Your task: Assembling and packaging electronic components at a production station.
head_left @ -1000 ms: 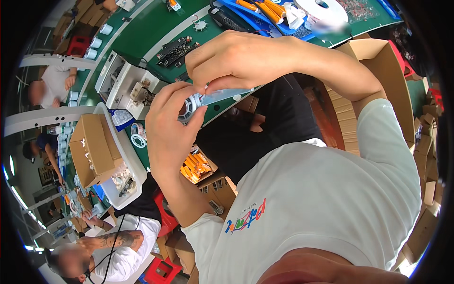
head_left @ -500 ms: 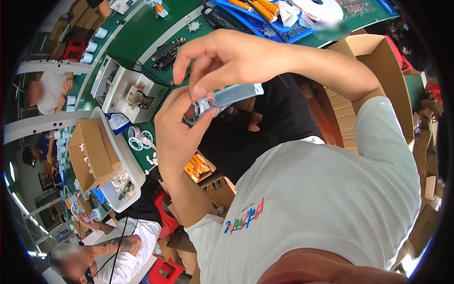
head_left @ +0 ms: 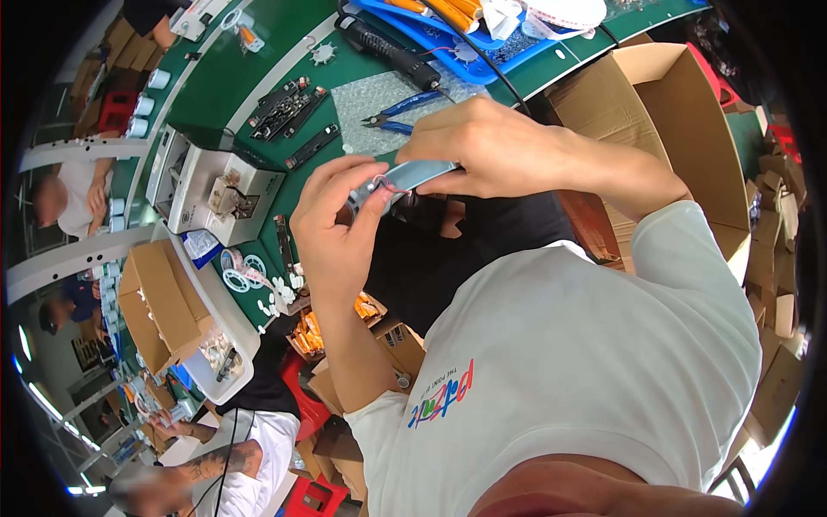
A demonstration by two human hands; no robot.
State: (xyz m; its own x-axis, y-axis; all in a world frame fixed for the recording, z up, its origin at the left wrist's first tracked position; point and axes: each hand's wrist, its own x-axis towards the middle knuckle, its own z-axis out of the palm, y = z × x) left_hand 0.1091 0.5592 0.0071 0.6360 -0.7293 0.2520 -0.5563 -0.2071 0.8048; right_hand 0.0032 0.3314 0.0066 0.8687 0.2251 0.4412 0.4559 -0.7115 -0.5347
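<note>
A grey-blue plastic housing (head_left: 422, 173) is held between both hands above my lap. My left hand (head_left: 332, 228) pinches its rounded end between thumb and fingers. A thin red wire (head_left: 394, 189) shows at that end, beside my left thumb. My right hand (head_left: 508, 151) grips the longer, flat end, thumb below and fingers folded over it. My left fingers partly cover the round end. Beyond my hands, blue-handled cutters (head_left: 398, 110) lie on a sheet of bubble wrap (head_left: 347, 96).
A black electric screwdriver (head_left: 388, 52) and a blue tray (head_left: 517, 62) lie at the far side. Left stand a small machine (head_left: 267, 185) and a white bin (head_left: 250, 349). An open carton (head_left: 603, 99) is at right. A co-worker (head_left: 233, 461) sits lower left.
My right hand has moved from the rounded end beside my left fingertips to the housing's flat end, now gripping it. The view has shifted, bringing the cutters and bubble wrap into sight.
</note>
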